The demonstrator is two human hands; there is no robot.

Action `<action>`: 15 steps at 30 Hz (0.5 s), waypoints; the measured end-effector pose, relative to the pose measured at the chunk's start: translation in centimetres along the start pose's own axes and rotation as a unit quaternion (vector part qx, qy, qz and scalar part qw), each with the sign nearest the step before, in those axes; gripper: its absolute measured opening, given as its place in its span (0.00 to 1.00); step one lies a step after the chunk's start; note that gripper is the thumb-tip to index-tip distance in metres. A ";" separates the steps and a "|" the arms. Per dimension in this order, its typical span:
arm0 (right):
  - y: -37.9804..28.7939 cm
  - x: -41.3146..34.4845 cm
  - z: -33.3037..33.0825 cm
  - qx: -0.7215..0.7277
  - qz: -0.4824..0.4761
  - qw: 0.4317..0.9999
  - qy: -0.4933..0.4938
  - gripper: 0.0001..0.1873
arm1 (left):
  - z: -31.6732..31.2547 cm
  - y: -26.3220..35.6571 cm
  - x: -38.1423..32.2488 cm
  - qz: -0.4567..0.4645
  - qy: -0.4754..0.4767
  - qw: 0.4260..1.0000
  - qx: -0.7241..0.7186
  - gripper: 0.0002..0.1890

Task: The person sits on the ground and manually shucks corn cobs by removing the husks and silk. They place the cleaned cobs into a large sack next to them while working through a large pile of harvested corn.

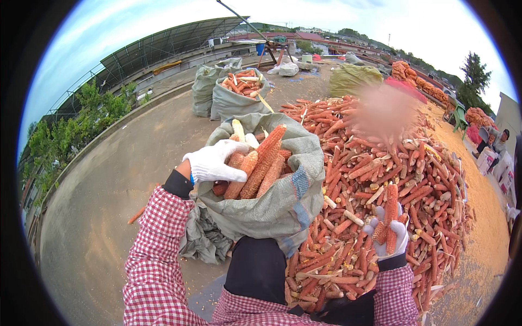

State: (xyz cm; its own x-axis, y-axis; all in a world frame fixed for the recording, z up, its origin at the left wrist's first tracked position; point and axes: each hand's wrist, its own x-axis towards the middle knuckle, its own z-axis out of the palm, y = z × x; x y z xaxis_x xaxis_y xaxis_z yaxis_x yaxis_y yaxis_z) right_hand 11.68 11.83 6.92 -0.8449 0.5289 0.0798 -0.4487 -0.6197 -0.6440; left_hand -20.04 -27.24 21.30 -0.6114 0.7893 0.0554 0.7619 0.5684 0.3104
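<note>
Before me stands a woven sack (261, 220), its mouth wide and corn cobs (261, 179) heaped inside. My left hand (214, 161), in a white knit glove, is curled over cobs at the left of the sack's mouth, thumb in front and fingertips partly hidden. To the right, my right hand (393, 238), also gloved, grips reddish corn cobs (391, 212), one of them upright. That hand is above a large pile of shelled cobs (350, 261). A few pale cobs lie among the red ones. Both arms wear checked sleeves with dark cuffs.
Another filled sack (236, 102) and a grey-green sack (202, 91) stand farther back. A yellowish sack (355, 79) lies behind the pile. Loose kernels (481, 212) spread along the right, where a person (497, 140) sits by bags. A low kerb (110, 126) borders plants at left.
</note>
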 end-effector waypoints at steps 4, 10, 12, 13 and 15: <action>0.3 -0.2 0.4 -0.038 -0.011 0.999 0.002 0.43 | -3.5 2.6 -3.4 -0.069 0.232 0.968 -0.070 0.31; -1.6 0.5 5.9 -0.150 -0.046 0.984 -0.089 0.49 | 1.7 0.6 -6.2 -0.292 0.164 0.938 0.090 0.53; -2.3 1.1 10.0 -0.206 -0.058 0.969 -0.127 0.52 | 4.0 -2.6 -5.7 -0.233 0.150 0.960 -0.035 0.38; -2.8 1.8 12.3 -0.235 -0.057 0.955 -0.169 0.54 | 4.2 -4.7 -5.4 -0.204 0.137 0.965 -0.096 0.32; -2.9 3.4 17.5 -0.291 -0.040 0.926 -0.236 0.55 | 3.7 -8.1 -6.1 -0.164 0.311 0.923 -0.157 0.19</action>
State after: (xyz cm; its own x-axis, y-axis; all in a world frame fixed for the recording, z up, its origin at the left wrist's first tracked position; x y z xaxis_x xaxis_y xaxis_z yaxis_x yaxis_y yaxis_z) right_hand 5.04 5.26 22.34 -0.9106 0.1615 0.3804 -0.3985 -0.0996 -0.9117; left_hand -21.68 -35.78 14.93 -0.8770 0.2447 0.4135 0.4741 0.5803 0.6622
